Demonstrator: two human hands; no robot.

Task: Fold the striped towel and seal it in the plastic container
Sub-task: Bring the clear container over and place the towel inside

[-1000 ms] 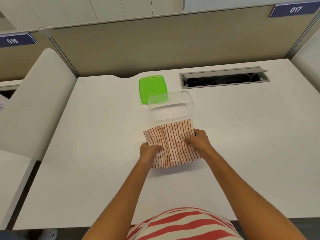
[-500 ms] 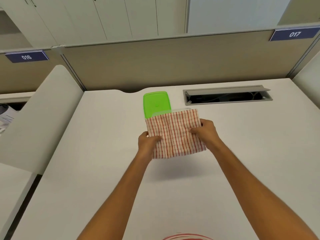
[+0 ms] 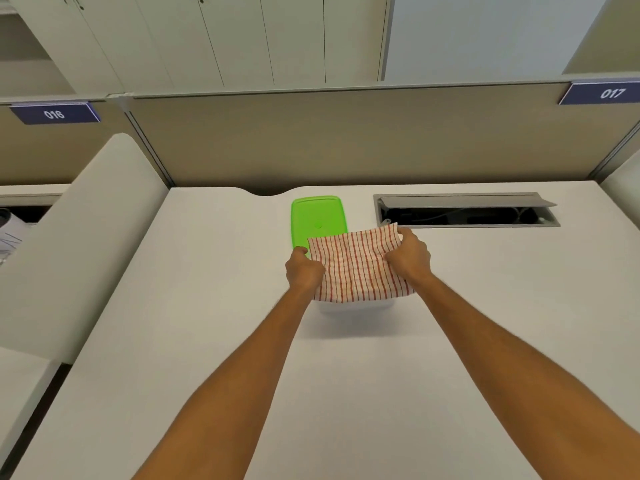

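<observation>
The folded striped towel (image 3: 358,266) is held above the clear plastic container (image 3: 353,308), of which only the near wall is visible below the towel's near edge. The towel's left edge is gripped by the left hand (image 3: 304,270), fingers curled around the cloth. Its right edge is pinched by the right hand (image 3: 408,256). The green lid (image 3: 318,220) lies flat on the white desk (image 3: 207,323), just behind the container, partly overlapped by the towel.
</observation>
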